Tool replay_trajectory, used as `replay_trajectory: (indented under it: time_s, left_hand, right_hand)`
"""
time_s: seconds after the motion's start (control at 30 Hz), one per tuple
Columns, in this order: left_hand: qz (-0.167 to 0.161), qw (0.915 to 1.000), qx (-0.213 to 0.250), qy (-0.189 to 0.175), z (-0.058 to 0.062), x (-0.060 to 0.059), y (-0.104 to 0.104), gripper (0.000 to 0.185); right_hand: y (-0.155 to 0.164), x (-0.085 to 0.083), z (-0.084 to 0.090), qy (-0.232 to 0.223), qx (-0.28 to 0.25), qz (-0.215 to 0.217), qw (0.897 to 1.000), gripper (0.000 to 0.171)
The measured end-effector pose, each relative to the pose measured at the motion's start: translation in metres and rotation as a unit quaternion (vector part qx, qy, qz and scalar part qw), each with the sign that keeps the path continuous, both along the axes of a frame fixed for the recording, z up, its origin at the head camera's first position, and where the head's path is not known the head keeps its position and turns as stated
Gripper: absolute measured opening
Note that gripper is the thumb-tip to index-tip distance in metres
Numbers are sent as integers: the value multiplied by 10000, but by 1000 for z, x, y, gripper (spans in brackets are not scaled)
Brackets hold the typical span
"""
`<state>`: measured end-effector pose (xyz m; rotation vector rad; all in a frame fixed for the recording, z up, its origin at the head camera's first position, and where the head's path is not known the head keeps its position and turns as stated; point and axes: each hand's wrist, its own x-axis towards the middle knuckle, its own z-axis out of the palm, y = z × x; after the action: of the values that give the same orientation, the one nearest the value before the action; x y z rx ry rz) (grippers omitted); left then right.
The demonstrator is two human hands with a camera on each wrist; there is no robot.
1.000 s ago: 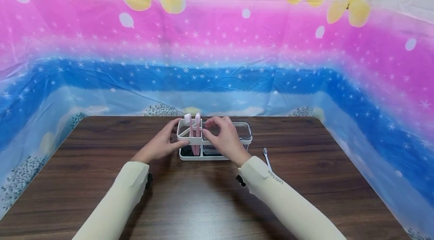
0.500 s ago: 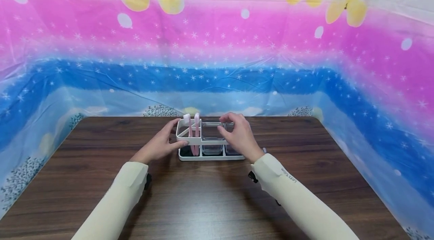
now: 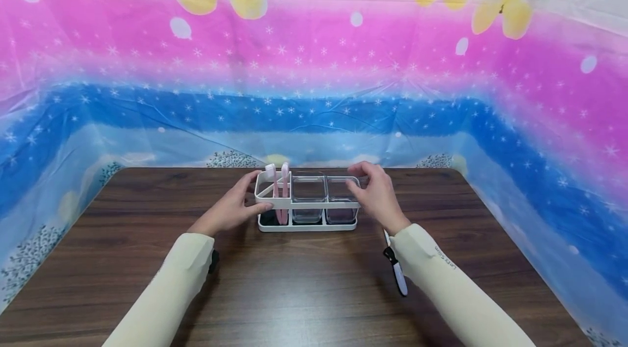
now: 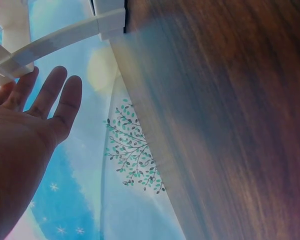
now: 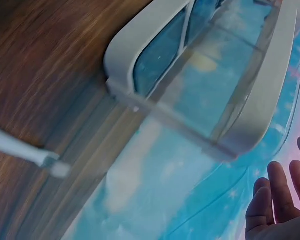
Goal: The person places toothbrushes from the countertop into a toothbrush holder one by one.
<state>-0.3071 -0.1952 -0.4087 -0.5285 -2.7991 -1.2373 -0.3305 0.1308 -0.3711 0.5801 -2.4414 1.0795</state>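
A white rack [image 3: 275, 202] stands on the dark wooden counter [image 3: 304, 281], near its far edge and between both hands. The left hand [image 3: 230, 209] reaches forward from a cream sleeve and rests against the rack's left end, thumb on the near rail and fingers on the far corner; the left wrist view shows the fingers straight and loosely spread, tips at the white rail. The right hand [image 3: 378, 197] is raised at the rack's right end, fingers gently bent, tips by the rim of the rightmost clear cup [image 3: 341, 200]; I cannot tell whether this grip pinches it. Two pink toothbrushes [image 3: 284, 189] stand upright in the left compartment. Another toothbrush [image 3: 396, 273] lies on the counter beside the right forearm.
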Motion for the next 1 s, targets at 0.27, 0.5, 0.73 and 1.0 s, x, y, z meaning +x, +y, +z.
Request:
replay_trajectory:
  time_s: [0.27,0.5,0.73,1.0]
  left_hand:
    - [-18,10000,16,60,-2,-1,-1,92]
    - [-76,9999,33,105,-4,-2,-2,90]
    - [-67,9999,65,89,-5,-3,-1,89]
    - [-42,9999,57,80,-5,-2,-1,89]
  right_hand:
    - [29,0,-6,-215,69,-358,9991,18]
    - [45,3,-17,-154,196,-592,9979,19]
    - [56,11,-29,-798,357,-724,9935,23]
    - [74,12,-49,-1411,717,-763,9844,31]
